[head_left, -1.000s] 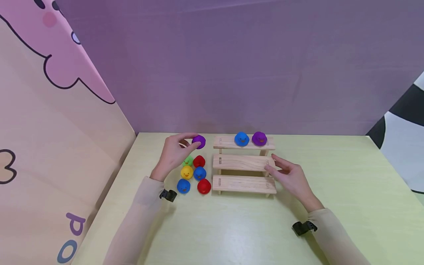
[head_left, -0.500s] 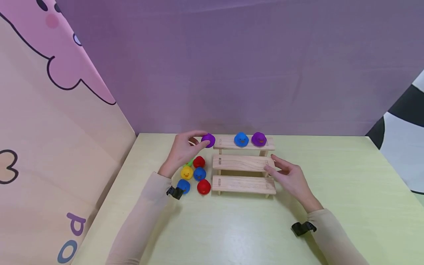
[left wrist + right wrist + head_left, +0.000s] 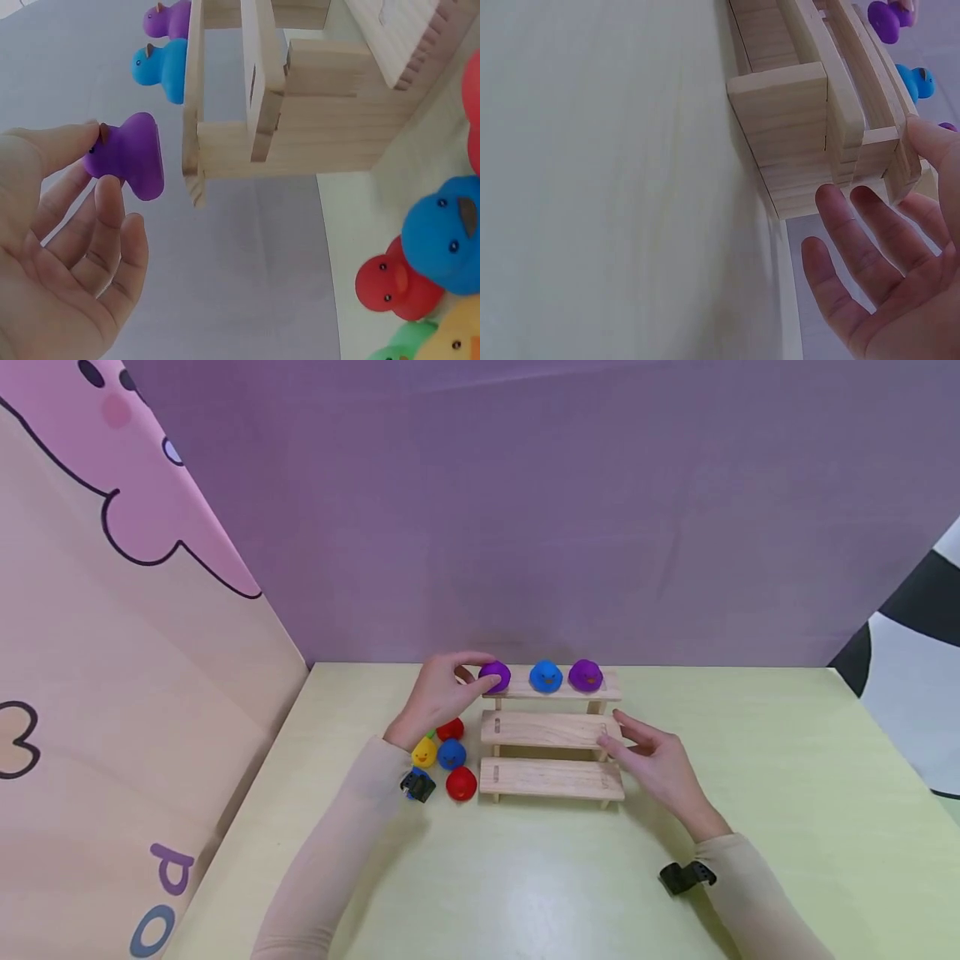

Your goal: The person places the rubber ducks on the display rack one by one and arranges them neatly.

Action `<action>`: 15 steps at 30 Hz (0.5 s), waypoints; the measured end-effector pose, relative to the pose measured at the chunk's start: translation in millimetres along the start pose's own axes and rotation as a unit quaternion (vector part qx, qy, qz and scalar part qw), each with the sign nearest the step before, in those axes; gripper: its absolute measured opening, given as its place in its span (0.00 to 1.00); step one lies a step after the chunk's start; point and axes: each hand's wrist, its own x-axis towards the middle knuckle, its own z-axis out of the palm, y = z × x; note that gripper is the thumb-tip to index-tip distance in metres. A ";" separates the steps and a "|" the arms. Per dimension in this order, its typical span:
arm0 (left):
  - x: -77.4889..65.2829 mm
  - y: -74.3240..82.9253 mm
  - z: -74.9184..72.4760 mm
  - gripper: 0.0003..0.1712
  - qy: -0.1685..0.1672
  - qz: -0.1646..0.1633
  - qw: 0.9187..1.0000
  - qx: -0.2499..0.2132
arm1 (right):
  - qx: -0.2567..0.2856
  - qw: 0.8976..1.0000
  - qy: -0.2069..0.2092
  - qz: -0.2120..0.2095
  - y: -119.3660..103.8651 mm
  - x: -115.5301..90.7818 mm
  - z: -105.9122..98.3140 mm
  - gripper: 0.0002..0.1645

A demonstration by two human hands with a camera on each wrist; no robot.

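In the head view my left hand (image 3: 445, 693) pinches a purple rubber duck (image 3: 495, 677) by its head, at the left end of the top step. A small gap between the duck's base and the top board (image 3: 193, 97) shows in the left wrist view. On that step of the three-step wooden stand (image 3: 551, 777) sit a blue duck (image 3: 546, 677) and another purple duck (image 3: 586, 676). My right hand (image 3: 660, 768) holds the right end of the middle board between thumb and forefinger; its other fingers are spread loosely (image 3: 885, 255).
Left of the stand is a cluster of ducks: red (image 3: 461, 784), blue (image 3: 452, 754), yellow (image 3: 423, 752) and others partly hidden by my left wrist. A purple cloth wall (image 3: 525, 527) rises behind the table (image 3: 525, 877).
My left hand has carried the purple duck rightward, from beside the stand to the left end of the top step. My right hand has stayed on the middle board.
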 end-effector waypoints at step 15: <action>14.1 9.8 19.2 0.19 -0.022 -0.010 1.000 0.010 | -0.008 1.000 0.005 0.000 -1.8 0.8 0.3 0.41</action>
